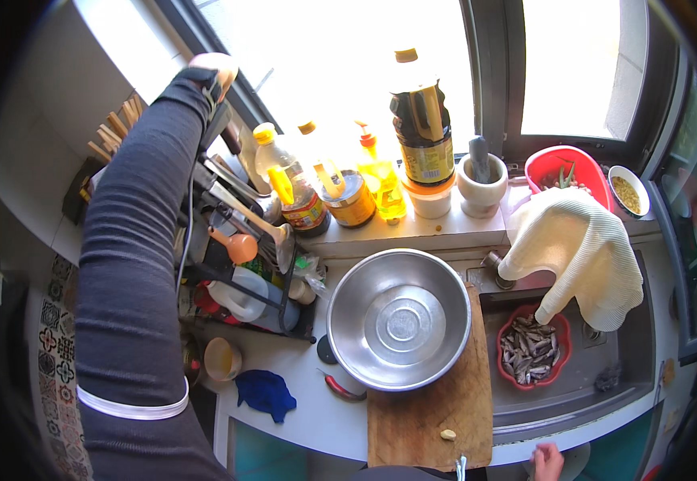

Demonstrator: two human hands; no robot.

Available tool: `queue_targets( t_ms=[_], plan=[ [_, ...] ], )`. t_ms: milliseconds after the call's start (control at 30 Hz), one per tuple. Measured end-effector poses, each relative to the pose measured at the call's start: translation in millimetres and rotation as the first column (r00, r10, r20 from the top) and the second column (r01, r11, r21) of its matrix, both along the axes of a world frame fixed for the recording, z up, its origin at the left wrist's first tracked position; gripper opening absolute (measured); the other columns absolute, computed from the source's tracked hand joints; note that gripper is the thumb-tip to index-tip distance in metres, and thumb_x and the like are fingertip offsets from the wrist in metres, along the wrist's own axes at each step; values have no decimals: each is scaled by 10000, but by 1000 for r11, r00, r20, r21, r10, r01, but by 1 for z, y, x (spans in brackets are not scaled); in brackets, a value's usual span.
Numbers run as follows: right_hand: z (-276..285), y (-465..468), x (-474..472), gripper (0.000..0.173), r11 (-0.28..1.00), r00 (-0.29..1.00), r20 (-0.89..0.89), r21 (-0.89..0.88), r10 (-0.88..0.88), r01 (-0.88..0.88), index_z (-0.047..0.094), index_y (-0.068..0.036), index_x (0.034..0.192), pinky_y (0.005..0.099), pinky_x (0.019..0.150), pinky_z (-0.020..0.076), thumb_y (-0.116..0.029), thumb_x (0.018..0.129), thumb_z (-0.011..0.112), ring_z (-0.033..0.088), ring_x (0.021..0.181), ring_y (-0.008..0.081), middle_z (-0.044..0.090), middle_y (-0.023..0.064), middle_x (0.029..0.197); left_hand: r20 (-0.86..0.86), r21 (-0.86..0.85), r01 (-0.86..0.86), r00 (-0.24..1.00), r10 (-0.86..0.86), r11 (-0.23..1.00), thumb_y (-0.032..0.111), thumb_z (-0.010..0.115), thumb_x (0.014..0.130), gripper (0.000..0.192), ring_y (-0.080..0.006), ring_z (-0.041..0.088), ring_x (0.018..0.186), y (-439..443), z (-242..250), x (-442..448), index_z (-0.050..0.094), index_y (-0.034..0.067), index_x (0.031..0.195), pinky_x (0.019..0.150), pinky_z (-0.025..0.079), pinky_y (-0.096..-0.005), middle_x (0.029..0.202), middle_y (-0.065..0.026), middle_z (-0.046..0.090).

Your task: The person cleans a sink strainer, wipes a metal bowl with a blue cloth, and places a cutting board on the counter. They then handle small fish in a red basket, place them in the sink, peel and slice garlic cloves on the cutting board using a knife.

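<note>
My left arm, in a dark sleeve with a white band, stretches up to the utensil rack by the window. My left hand is near the rack's knives; its fingers are mostly hidden, so its grip is unclear. Low at the counter's front edge is my right hand, fingers bent and partly cut off by the frame. Before me a large steel basin rests partly over a wooden cutting board. A small pale piece, possibly ginger or garlic, lies on the board. A red chili is left of it.
A red bowl of small fish sits in the sink. A cream cloth hangs over the faucet. Bottles, including a large dark one, and a mortar line the sill. A blue cloth lies left.
</note>
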State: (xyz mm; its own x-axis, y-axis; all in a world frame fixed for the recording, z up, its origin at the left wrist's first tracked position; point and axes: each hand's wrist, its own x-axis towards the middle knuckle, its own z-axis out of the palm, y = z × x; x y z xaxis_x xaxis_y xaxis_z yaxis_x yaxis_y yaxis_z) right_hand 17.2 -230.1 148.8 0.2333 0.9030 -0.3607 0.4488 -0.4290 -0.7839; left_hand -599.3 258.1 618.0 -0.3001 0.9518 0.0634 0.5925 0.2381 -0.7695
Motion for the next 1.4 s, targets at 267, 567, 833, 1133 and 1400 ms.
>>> queue_targets(
  t_ms=[267,567,833,1133,1400],
  plan=[
    [164,178,-127,158,707,552,-460,573,695,-413,622,16,1088,252,729,508,-51,948,592,642,850,129,667,80,962,-132,220,426,904,-406,877,64,762,717,239,-276,673,802,-203,150,170,693,17,942,724,536,-364,835,-152,678],
    [328,172,-271,677,926,-788,-611,337,77,-172,302,-25,1448,472,1129,342,-439,975,553,453,1322,284,482,144,1411,-67,688,611,590,-804,391,-20,706,807,282,-244,668,940,-407,17,257,626,34,1072,813,549,-317,1030,-128,647],
    [218,149,-229,316,954,-108,-948,299,300,24,561,42,1146,406,944,514,-230,985,572,669,918,271,670,161,980,507,765,319,239,-829,560,25,756,740,405,-284,649,937,-469,-217,237,620,43,1120,794,549,-350,994,-118,636],
    [149,87,-73,111,914,947,-182,362,265,-186,630,-24,976,224,528,412,-75,890,676,513,541,80,562,-5,641,816,566,384,-132,-563,730,27,631,805,225,-246,654,920,-497,-455,252,661,92,1019,749,555,-323,1015,-67,651],
    [115,-29,-55,241,894,808,476,93,347,-439,678,-50,1070,316,688,534,-2,835,675,681,777,289,687,127,896,785,613,415,-228,-576,672,32,630,751,298,-262,602,980,-459,-513,282,650,43,1048,815,540,-329,1046,-86,618]
  ],
)
